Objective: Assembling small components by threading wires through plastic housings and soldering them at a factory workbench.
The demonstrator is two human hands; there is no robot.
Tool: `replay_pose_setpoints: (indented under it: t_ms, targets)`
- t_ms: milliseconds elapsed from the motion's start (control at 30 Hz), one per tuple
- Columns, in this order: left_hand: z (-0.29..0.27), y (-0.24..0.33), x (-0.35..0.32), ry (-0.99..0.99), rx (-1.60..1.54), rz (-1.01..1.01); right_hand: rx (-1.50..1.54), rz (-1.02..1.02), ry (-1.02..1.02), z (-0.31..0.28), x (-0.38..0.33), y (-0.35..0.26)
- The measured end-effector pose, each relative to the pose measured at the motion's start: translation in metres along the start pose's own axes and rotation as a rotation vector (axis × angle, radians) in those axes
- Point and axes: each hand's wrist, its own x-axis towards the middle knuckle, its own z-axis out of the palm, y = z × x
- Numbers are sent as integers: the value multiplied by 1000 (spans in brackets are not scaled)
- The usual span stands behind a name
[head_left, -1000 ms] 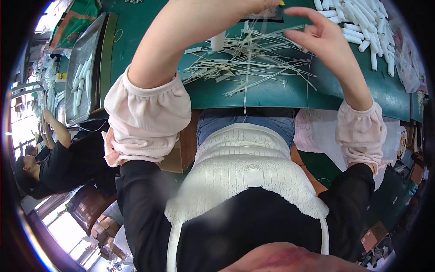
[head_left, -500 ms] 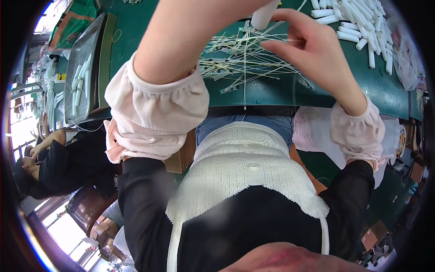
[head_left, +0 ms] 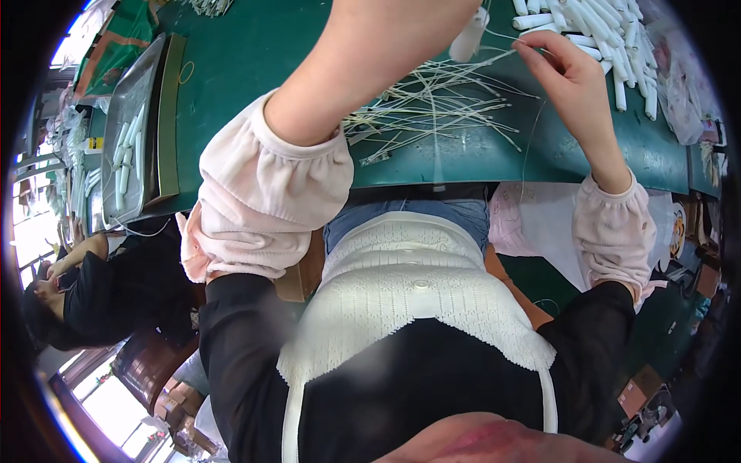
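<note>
A green counter (head_left: 255,69) fills the background; left of the heap of thin pale wires (head_left: 432,108) sits a metal tray (head_left: 135,123); the left hand is out of view above the heap, its fingers beyond telling; right of it, the right hand (head_left: 567,73) pinches one thread-like wire (head_left: 532,131), probably light, limp, best held near its end; white tubes (head_left: 610,31) lie beyond.

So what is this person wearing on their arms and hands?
Both hands, left and right, are bare, with no gloves. Each forearm carries a loose pale pink oversleeve gathered with elastic at both ends, worn over black sleeves.
</note>
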Motion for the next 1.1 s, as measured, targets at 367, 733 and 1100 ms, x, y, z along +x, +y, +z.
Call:
replay_pose_setpoints:
  t_ms: [367,733,1100]
  targets:
    - [37,-40,11,73,451,523,-208,263,-287,-18,-8,27]
    - [78,-55,0,-206,509,168,188,485,-372,-48,-25,48]
    - [72,-98,-48,-494,595,115,311,410,-407,-42,-36,60]
